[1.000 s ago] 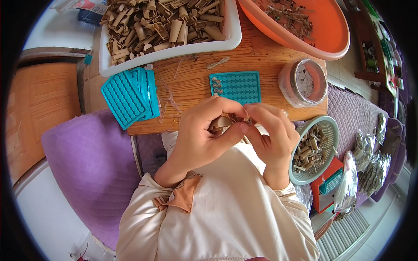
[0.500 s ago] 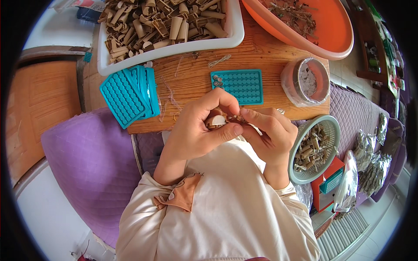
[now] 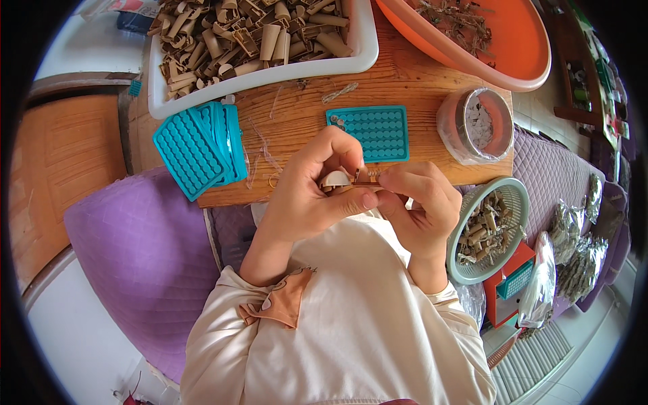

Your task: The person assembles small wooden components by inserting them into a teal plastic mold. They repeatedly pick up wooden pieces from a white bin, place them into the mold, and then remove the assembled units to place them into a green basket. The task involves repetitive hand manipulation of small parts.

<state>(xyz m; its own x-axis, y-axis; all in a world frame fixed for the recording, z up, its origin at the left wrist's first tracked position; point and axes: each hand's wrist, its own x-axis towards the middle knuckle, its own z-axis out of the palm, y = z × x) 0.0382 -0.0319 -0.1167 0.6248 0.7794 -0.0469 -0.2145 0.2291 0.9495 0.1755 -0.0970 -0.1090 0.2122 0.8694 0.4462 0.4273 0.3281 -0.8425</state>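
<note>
My left hand (image 3: pixel 300 189) is closed round a tan plastic piece with a pale rounded end (image 3: pixel 335 179), in front of my chest. A thin brownish strip with small coiled metal bits (image 3: pixel 366 183) bridges the gap between my hands. My right hand (image 3: pixel 425 196) pinches the strip's right end between thumb and fingers; what else lies inside those fingers is hidden. Just beyond my hands, a teal tray with rows of round pockets (image 3: pixel 385 150) lies on the wooden table (image 3: pixel 290 128), with several small round metal pieces at its left corner.
A white bin (image 3: pixel 270 79) heaped with tan plastic shells stands at the far left, near stacked teal trays (image 3: pixel 192 148). An orange basin (image 3: pixel 520 47) is at the far right. A plastic-lined tub (image 3: pixel 503 138) sits below it, and a grey-green basket (image 3: pixel 453 260) of tan pieces stands beside my right arm.
My right hand's fingers have drawn slightly away from my left, and the thin strip between them now shows more. The tan piece stays in my left hand.
</note>
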